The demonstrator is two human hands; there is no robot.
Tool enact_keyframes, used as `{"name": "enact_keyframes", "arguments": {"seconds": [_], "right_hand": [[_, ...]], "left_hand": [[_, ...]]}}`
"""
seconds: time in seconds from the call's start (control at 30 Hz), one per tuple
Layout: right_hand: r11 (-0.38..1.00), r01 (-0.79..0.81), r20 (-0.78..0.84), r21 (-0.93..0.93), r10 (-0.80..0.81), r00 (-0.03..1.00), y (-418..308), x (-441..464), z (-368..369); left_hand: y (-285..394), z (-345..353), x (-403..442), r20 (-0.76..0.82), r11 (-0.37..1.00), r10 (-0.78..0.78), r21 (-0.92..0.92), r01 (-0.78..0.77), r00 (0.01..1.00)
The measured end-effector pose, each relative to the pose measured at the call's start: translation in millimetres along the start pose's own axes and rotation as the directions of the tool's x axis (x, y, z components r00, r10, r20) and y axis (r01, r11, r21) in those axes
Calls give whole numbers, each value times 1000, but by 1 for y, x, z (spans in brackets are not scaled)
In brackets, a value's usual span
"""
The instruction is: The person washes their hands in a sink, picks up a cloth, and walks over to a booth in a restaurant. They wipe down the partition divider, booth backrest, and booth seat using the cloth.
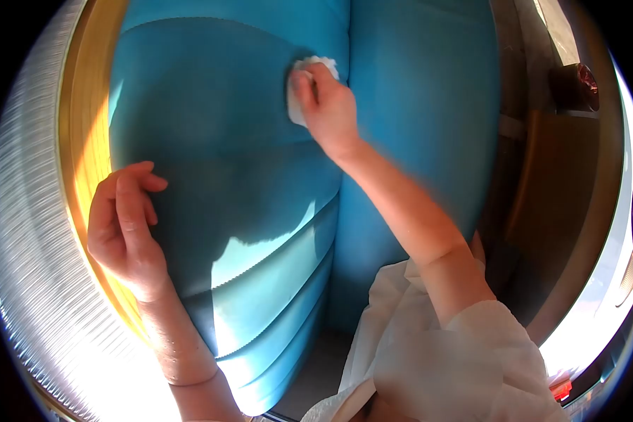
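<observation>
My right hand (330,112) is closed on a crumpled white cloth (299,105) and presses it against the blue padded backrest (211,126) of a bench seat, close to the seam where back and seat meet. Whether the cloth is fabric or a paper wipe I cannot tell. Near the wooden top rail (84,141) of the backrest, my left hand (128,228) holds nothing; its fingers are loosely bent and apart. Stitched lines cross the backrest, and sunlight falls on its lower part.
The smooth blue seat cushion (418,105) runs alongside the backrest. To the right stands a brown table (555,190) with a dark round container (575,87) on it. A ribbed translucent panel (32,190) borders the left side.
</observation>
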State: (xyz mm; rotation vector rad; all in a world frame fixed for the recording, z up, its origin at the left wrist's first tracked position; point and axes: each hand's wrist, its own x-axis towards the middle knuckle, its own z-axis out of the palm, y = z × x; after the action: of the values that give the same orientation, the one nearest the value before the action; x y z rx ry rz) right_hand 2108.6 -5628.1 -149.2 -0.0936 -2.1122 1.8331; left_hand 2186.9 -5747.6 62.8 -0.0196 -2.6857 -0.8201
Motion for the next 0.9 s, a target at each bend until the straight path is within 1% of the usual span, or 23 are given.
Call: {"name": "enact_keyframes", "arguments": {"seconds": [0.03,0.07,0.13,0.17,0.2,0.23,0.27,0.3,0.33,0.37,0.4,0.43,0.47,0.5,0.53,0.57,0.6,0.63,0.67,0.7,0.77,0.83,0.9], "right_hand": [[997,37,35,71,-39,999,-26,2,3],[997,30,33,67,-32,999,-24,0,10],[979,194,-104,68,-186,977,-8,-7,22],[984,157,-138,-84,-167,976,30,-17,29],[980,91,-145,-177,-118,982,76,-31,31],[939,-38,-88,-343,8,996,118,-46,27],[909,-106,-64,-404,87,994,155,-58,23],[774,-260,171,-577,426,889,173,-57,8],[747,-221,348,-627,522,779,184,-54,-4],[799,-220,339,-560,463,819,189,-53,-3],[857,-251,239,-450,387,891,171,-40,2],[901,-274,127,-336,331,935,140,-26,3],[965,-236,85,-119,246,965,94,-5,1],[979,-178,22,101,177,984,38,17,-2],[946,-157,31,284,155,987,-12,34,-5],[943,-8,-39,333,22,999,-53,46,-4],[880,217,-169,423,-159,973,-87,54,6],[854,374,-247,362,-299,922,-116,57,20],[888,380,-150,259,-351,924,-134,52,30],[905,417,-3,85,-418,908,-132,49,46],[887,456,-147,71,-443,884,-115,49,52],[919,368,-252,140,-326,911,-69,55,51],[992,118,-205,-36,-123,971,-4,48,36]], "left_hand": [[0,-1,-1,5,1000,-2,2,2,1000],[0,-2,-1,-3,1000,-11,16,11,1000],[3,-4,0,8,998,-13,55,12,1000],[1,-4,-2,12,998,-9,55,8,1000],[-1,-4,-5,21,998,12,63,-13,1000],[-2,-4,-5,25,997,35,70,-37,999],[-1,-2,-4,18,997,28,68,-30,999],[-1,-2,-5,7,996,36,76,-36,999],[-2,-1,-3,14,998,30,56,-31,999],[-2,-3,-2,21,999,25,36,-26,999],[-1,-4,-2,10,1000,7,10,-7,1000],[-2,-4,-2,-1,1000,-3,16,3,1000],[-2,-2,-1,0,1000,-10,5,10,1000],[-2,-2,-1,6,1000,-17,-7,17,1000],[-1,-2,0,6,1000,-19,-18,19,1000],[-1,-2,0,11,1000,-20,-19,20,1000],[-1,-2,-1,-4,999,-22,-41,22,1000],[-1,-1,0,-18,997,-22,-68,21,1000],[-1,-1,0,-10,997,-17,-78,16,1000],[0,-2,-1,-18,997,-24,-69,22,1000],[2,0,4,-21,998,-17,-67,15,1000],[4,2,5,-6,997,-35,-62,35,999],[10,8,12,5,999,-20,-39,21,1000]]}}
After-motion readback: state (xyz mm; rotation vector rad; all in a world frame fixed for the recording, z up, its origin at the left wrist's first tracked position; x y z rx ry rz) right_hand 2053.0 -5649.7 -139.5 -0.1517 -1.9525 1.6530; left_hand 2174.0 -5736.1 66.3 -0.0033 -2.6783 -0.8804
